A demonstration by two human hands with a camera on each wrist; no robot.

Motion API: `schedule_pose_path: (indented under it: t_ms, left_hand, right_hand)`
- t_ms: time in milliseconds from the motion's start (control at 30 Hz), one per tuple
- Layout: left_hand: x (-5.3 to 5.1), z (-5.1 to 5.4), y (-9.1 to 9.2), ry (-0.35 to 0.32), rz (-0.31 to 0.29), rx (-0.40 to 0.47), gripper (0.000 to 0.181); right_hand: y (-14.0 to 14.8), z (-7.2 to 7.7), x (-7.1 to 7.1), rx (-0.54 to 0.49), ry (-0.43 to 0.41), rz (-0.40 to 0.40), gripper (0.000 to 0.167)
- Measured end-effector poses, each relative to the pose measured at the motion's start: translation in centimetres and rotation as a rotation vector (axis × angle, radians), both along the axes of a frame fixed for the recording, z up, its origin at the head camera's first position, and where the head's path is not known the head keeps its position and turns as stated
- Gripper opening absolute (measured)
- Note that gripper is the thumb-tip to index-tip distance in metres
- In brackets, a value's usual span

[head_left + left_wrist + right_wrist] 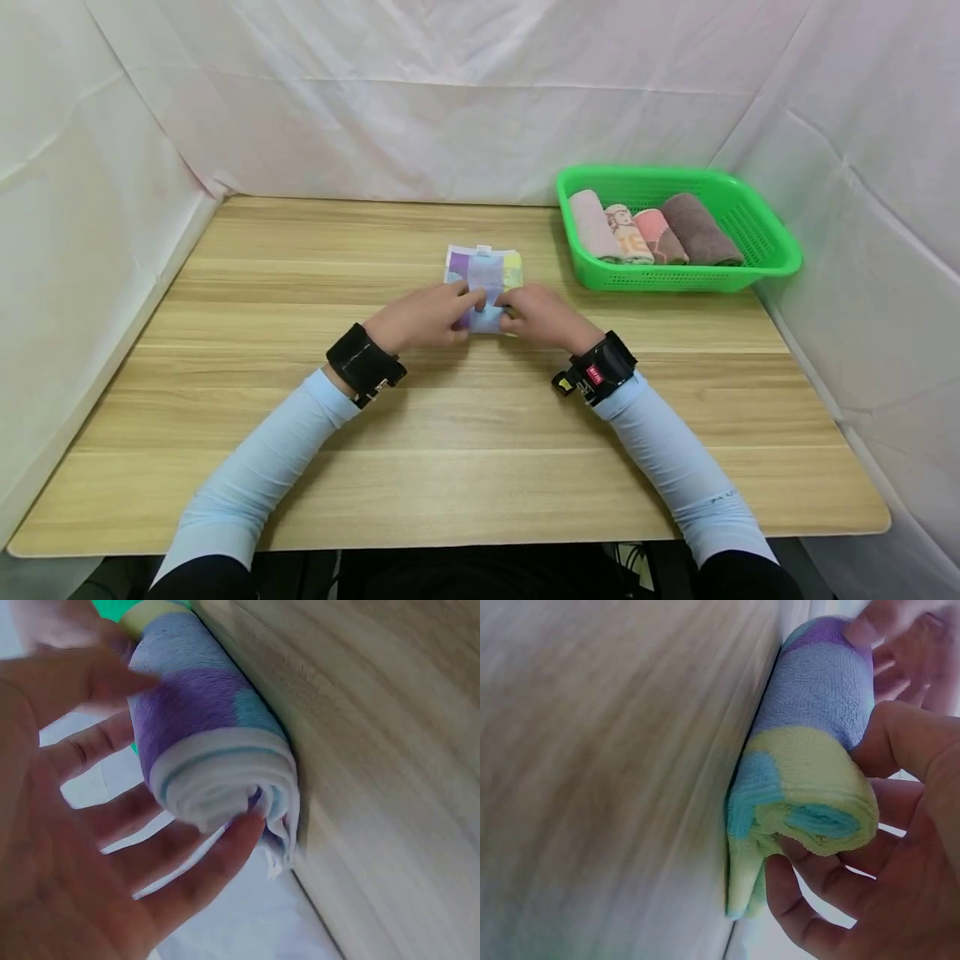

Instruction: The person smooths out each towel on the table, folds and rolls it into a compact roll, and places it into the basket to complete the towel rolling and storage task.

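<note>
A small towel (485,273) in purple, blue and yellow lies on the table, its near part rolled up and its far part flat with a white tag. My left hand (429,317) holds the left end of the roll; in the left wrist view the thumb lies on the purple towel (196,701) and a fingertip touches the spiral end. At the other end, my right hand (549,318) grips the roll. The right wrist view shows thumb and curled fingers around the yellow end of the towel (810,761), with a loose flap below.
A green plastic basket (678,282) stands at the back right of the wooden table (495,467). Several rolled towels (699,232) lie side by side in it. White cloth walls (420,125) enclose the back and sides.
</note>
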State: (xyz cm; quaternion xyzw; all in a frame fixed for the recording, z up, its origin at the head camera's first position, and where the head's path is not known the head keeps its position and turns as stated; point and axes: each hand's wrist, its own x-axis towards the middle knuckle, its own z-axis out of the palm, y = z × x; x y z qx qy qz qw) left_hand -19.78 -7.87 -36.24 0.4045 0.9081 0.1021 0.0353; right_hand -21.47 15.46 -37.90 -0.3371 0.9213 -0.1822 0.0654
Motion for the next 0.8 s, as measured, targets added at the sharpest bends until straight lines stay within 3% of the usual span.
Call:
schedule_pose_path:
  t_ms: [100,200,267,333,500,633,700,800]
  left_hand:
    - [0.4,0.0,0.2,0.115,-0.009,-0.027,0.050]
    - [0.5,-0.1,0.5,0.207,-0.022,-0.031,0.043]
    - [0.5,-0.3,0.7,0.229,-0.028,-0.029,0.035]
    - [0.4,-0.6,0.8,0.218,-0.021,-0.024,0.029]
    - [-0.1,-1.1,0.7,0.102,0.023,0.014,0.034]
    - [-0.5,-1.2,0.3,-0.019,0.060,0.069,0.041]
    - [-0.7,-1.2,0.1,-0.062,0.069,0.092,0.044]
    - [-0.8,-1.1,0.0,-0.112,0.075,0.121,0.047]
  right_hand:
    - [0.4,-0.3,-0.2,-0.042,-0.064,-0.014,0.021]
    - [0.6,-0.5,-0.3,-0.096,-0.147,-0.037,0.029]
    - [0.7,-0.5,-0.3,-0.122,-0.190,-0.050,0.028]
    - [0.7,-0.3,-0.3,-0.122,-0.180,-0.056,0.025]
    - [0.2,1.0,0.5,-0.032,0.069,-0.049,0.020]
    - [-0.4,1.7,1.4,0.071,0.276,0.004,0.037]
    - [-0.6,1.7,1.6,0.117,0.346,0.028,0.042]
    - [-0.8,1.3,1.6,0.146,0.385,0.040,0.038]
